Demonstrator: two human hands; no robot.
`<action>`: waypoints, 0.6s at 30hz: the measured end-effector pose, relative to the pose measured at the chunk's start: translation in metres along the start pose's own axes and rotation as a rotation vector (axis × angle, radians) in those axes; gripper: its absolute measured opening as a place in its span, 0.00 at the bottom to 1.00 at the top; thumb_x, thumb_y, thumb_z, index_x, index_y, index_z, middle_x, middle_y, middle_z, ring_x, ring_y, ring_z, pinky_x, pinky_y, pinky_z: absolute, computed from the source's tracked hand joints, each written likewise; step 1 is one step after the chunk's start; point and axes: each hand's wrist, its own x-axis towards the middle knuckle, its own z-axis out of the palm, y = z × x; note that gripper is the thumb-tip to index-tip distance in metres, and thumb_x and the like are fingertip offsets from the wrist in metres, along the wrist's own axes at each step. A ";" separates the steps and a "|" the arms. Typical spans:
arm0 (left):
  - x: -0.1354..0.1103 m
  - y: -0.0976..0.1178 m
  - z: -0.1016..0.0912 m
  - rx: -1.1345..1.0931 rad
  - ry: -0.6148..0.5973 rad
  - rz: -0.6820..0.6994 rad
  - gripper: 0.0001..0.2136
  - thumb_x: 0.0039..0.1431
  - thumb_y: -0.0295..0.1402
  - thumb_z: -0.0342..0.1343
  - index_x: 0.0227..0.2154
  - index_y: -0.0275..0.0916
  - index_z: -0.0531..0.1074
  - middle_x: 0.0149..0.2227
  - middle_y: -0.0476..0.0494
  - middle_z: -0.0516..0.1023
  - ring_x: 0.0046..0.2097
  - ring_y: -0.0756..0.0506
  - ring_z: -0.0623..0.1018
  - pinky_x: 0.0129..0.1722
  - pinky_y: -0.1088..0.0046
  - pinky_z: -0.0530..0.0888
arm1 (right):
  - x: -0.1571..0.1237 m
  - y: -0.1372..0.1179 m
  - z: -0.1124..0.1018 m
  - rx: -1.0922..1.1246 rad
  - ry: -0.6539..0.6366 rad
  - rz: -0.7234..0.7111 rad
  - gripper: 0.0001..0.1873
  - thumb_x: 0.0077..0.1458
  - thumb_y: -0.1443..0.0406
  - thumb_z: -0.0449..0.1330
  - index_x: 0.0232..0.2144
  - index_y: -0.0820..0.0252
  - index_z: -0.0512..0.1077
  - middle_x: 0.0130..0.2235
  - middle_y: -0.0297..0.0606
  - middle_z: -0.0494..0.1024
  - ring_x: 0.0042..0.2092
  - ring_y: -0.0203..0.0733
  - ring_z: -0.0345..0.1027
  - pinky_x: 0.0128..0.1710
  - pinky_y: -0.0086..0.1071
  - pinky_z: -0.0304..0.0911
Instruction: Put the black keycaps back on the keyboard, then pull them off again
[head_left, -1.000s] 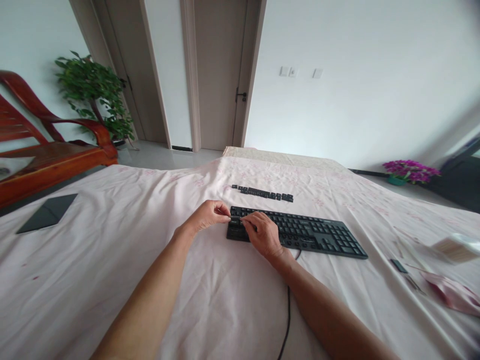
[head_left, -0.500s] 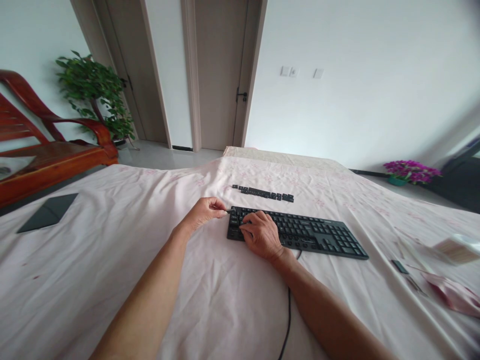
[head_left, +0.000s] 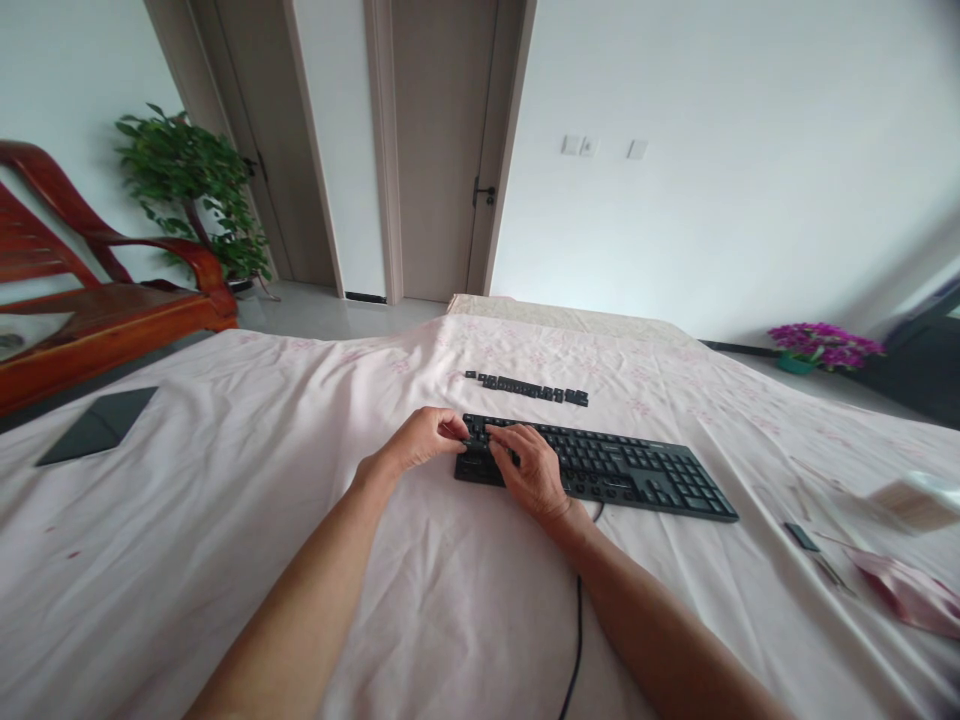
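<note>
Pale floral cloth (head_left: 420, 590) bears the black keyboard (head_left: 626, 468), where the left hand (head_left: 429, 437), curled, now sits lower at the left-end keys, the right hand (head_left: 531, 472) beside it, fingers straighter than before; I cannot tell whether either grips anything.

I'm seeing a home: red-brown wooden seat (head_left: 142, 335), leafy plant (head_left: 180, 165), plain interior door (head_left: 439, 140), flower-print cloth (head_left: 405, 560) spread out, purple flowers (head_left: 832, 342) in a green pot (head_left: 795, 365).

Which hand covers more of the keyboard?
The right hand: it lies over the keyboard, while the left hand only reaches its left end.
</note>
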 end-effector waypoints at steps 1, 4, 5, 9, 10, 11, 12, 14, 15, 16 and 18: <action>0.000 0.000 0.002 0.019 -0.007 0.004 0.10 0.43 0.32 0.64 0.31 0.34 0.75 0.31 0.44 0.79 0.35 0.46 0.78 0.38 0.70 0.74 | 0.000 0.000 0.001 0.001 -0.012 -0.010 0.15 0.62 0.61 0.53 0.47 0.53 0.74 0.40 0.39 0.77 0.42 0.42 0.69 0.46 0.35 0.63; -0.001 0.001 0.004 0.069 -0.002 0.020 0.09 0.44 0.31 0.63 0.31 0.35 0.75 0.30 0.45 0.79 0.33 0.47 0.77 0.37 0.72 0.74 | -0.001 0.001 0.005 -0.033 -0.067 -0.029 0.13 0.60 0.59 0.56 0.43 0.52 0.76 0.40 0.38 0.77 0.42 0.41 0.69 0.45 0.34 0.63; -0.001 0.001 0.005 0.088 0.001 0.031 0.08 0.44 0.30 0.63 0.30 0.35 0.75 0.30 0.46 0.79 0.33 0.48 0.77 0.36 0.73 0.73 | -0.002 0.001 0.006 -0.046 -0.082 -0.029 0.12 0.59 0.59 0.57 0.42 0.51 0.77 0.40 0.38 0.77 0.42 0.41 0.69 0.45 0.34 0.63; -0.002 0.003 0.006 0.190 0.015 0.087 0.07 0.43 0.29 0.63 0.29 0.36 0.76 0.30 0.48 0.79 0.33 0.49 0.76 0.34 0.75 0.72 | -0.002 0.004 0.009 -0.069 -0.116 -0.022 0.10 0.59 0.61 0.58 0.42 0.51 0.77 0.40 0.37 0.77 0.41 0.41 0.68 0.45 0.33 0.62; -0.002 0.004 0.006 0.212 0.018 0.096 0.07 0.43 0.29 0.63 0.29 0.36 0.76 0.30 0.48 0.79 0.33 0.49 0.76 0.34 0.75 0.71 | -0.002 0.005 0.009 -0.071 -0.123 -0.022 0.10 0.58 0.62 0.58 0.41 0.52 0.77 0.39 0.36 0.77 0.41 0.41 0.68 0.44 0.33 0.62; -0.002 0.004 0.006 0.229 0.021 0.101 0.07 0.43 0.29 0.63 0.29 0.37 0.76 0.30 0.48 0.79 0.33 0.49 0.75 0.35 0.75 0.71 | -0.002 0.005 0.009 -0.074 -0.131 -0.020 0.10 0.58 0.62 0.58 0.41 0.52 0.77 0.39 0.36 0.77 0.41 0.41 0.68 0.44 0.33 0.62; -0.003 0.004 0.007 0.241 0.023 0.103 0.07 0.43 0.29 0.63 0.29 0.37 0.76 0.30 0.48 0.79 0.34 0.48 0.75 0.35 0.75 0.71 | -0.002 0.005 0.009 -0.078 -0.138 -0.018 0.10 0.58 0.62 0.59 0.41 0.52 0.77 0.39 0.36 0.77 0.41 0.41 0.68 0.44 0.33 0.62; -0.003 0.004 0.008 0.259 0.022 0.104 0.07 0.43 0.29 0.62 0.29 0.37 0.76 0.30 0.48 0.79 0.34 0.48 0.75 0.35 0.75 0.70 | -0.003 0.004 0.009 -0.088 -0.151 -0.015 0.09 0.58 0.62 0.59 0.40 0.51 0.77 0.39 0.36 0.77 0.41 0.41 0.68 0.44 0.33 0.61; -0.003 0.004 0.008 0.264 0.021 0.104 0.07 0.43 0.29 0.62 0.29 0.37 0.76 0.30 0.48 0.79 0.34 0.48 0.75 0.35 0.75 0.70 | -0.003 0.004 0.009 -0.095 -0.156 -0.016 0.09 0.58 0.62 0.59 0.40 0.51 0.77 0.39 0.36 0.77 0.41 0.42 0.68 0.44 0.34 0.61; -0.004 0.003 0.009 0.268 0.019 0.104 0.07 0.43 0.29 0.62 0.29 0.37 0.76 0.30 0.48 0.79 0.34 0.48 0.75 0.35 0.75 0.70 | -0.003 0.004 0.009 -0.102 -0.159 -0.018 0.09 0.57 0.62 0.59 0.40 0.51 0.77 0.39 0.36 0.77 0.41 0.42 0.68 0.44 0.34 0.61; -0.004 0.002 0.009 0.273 0.013 0.104 0.07 0.42 0.28 0.62 0.28 0.37 0.76 0.30 0.48 0.79 0.34 0.48 0.75 0.35 0.75 0.70 | -0.004 0.003 0.009 -0.119 -0.170 -0.027 0.09 0.57 0.62 0.60 0.40 0.51 0.77 0.39 0.36 0.78 0.42 0.42 0.67 0.44 0.34 0.60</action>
